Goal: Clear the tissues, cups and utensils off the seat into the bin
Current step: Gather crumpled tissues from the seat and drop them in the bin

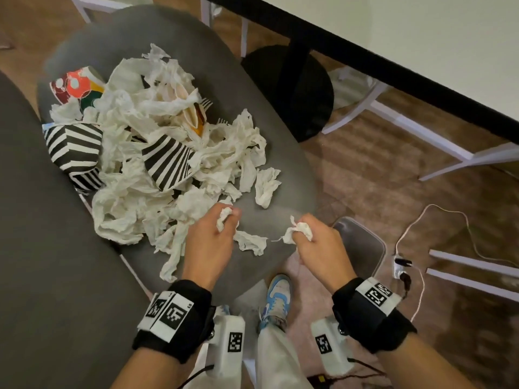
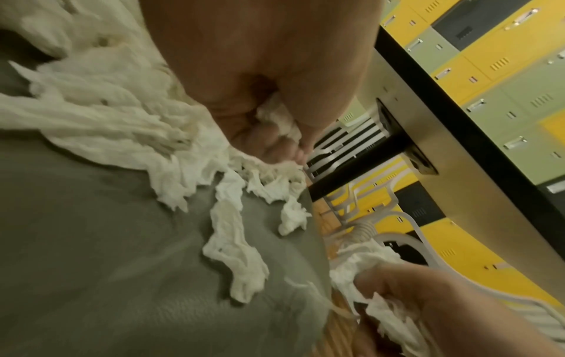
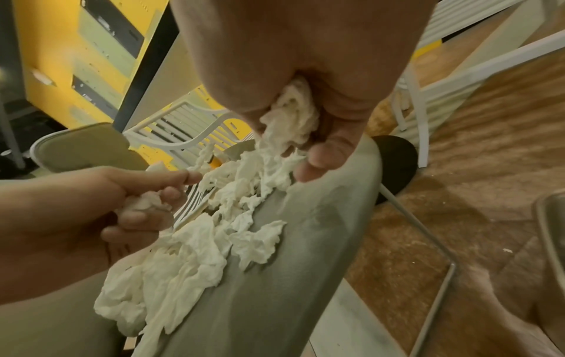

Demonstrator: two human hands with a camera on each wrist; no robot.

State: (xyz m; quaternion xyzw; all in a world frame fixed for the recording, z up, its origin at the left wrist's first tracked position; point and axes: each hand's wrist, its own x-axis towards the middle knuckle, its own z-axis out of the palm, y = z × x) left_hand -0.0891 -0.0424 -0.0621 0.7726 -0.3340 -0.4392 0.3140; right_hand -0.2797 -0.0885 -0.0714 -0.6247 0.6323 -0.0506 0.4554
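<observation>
A grey seat (image 1: 280, 169) carries a heap of crumpled white tissues (image 1: 134, 197), striped black-and-white paper cups (image 1: 168, 161), a red patterned cup (image 1: 74, 85) and plastic forks (image 1: 206, 103). My left hand (image 1: 222, 223) hovers over the seat's near edge and grips a small tissue wad (image 1: 223, 217), also seen in the left wrist view (image 2: 281, 118). My right hand (image 1: 306, 234), just past the seat's right edge, clutches another crumpled tissue (image 1: 299, 230) (image 3: 293, 113). A loose tissue (image 1: 251, 242) lies on the seat between the two hands.
A bin with a grey rim (image 1: 365, 242) stands on the floor right of my right hand. A table with a black edge (image 1: 365, 60) and its round black base (image 1: 292, 88) lie beyond. White chair legs (image 1: 407, 130) and a cable (image 1: 421, 226) are on the floor.
</observation>
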